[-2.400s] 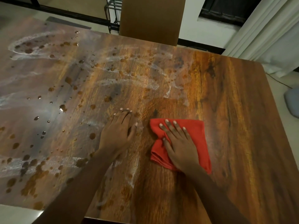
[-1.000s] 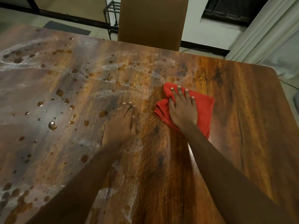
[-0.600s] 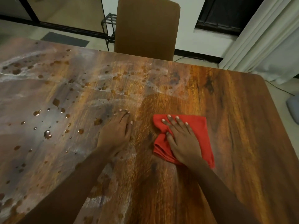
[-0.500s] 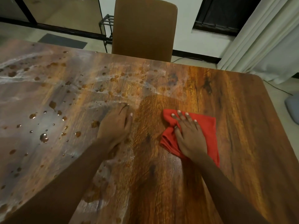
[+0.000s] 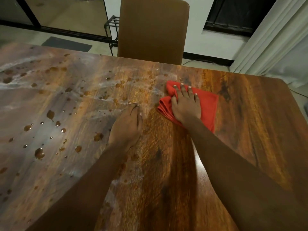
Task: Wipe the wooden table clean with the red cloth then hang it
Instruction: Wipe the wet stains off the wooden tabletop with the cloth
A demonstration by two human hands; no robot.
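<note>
Pressing down on the red cloth right of centre on the table, the right hand spreads straight fingers; the left hand lies flat and empty, its fingertips blurred.

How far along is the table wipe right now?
Done: the right part of the wooden table looks dry and streak-free. In hand: the right hand presses the red cloth at the wet patch's border, the left hand rests flat on the table. Left: droplets and smears across the left half, then hanging the cloth.
</note>
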